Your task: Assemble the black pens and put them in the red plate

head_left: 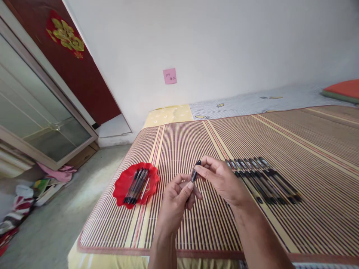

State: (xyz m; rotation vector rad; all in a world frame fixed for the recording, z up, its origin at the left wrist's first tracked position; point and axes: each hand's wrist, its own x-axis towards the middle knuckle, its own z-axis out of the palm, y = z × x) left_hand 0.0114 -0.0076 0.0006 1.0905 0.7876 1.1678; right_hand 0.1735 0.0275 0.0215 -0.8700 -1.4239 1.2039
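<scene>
Both my hands meet over the middle of the striped mat around one black pen (194, 175). My left hand (179, 196) is closed on its lower part, and the fingers hide that end. The fingertips of my right hand (217, 173) pinch the dark cap at the top; whether the cap is fully seated I cannot tell. Left of my hands is a scalloped red plate (119, 186) holding several dark pens (137, 186) and a thin white stick (145, 188). To the right, several capped pens (260, 181) lie side by side in a slanted row, partly behind my right forearm.
The striped mat (179, 145) covers a bed against a white wall with a pink note (169, 76). An orange cushion (343, 89) sits at the far right. On the left are a glass-panelled door (36, 101) and clothes (21, 205) beside the floor.
</scene>
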